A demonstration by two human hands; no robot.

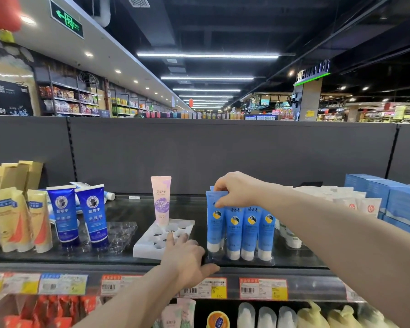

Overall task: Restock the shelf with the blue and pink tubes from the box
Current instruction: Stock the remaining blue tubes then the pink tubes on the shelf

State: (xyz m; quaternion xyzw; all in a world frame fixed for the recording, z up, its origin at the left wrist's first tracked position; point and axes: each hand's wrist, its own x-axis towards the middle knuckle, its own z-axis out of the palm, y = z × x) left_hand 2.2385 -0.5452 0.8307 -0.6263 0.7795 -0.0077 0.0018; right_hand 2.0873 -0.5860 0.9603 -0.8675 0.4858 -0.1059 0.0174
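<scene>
Several light blue tubes (pixel 250 230) stand caps down in a row on the black shelf (pixel 128 259), right of centre. My right hand (pixel 237 189) pinches the top of the leftmost blue tube (pixel 214 223), which stands with the others. One pink tube (pixel 161 201) stands upright at the back of a white holed tray (pixel 147 247). My left hand (pixel 185 259) rests flat at the shelf's front edge, fingers straight against that tray's right front corner. The box is not in view.
Two dark blue tubes (pixel 78 216) stand in a clear tray left of the pink one, with yellow tubes (pixel 17 221) further left. White tubes and blue cartons (pixel 388 200) fill the right end. Price tags (pixel 263 288) line the shelf's front; more goods sit on the shelf below.
</scene>
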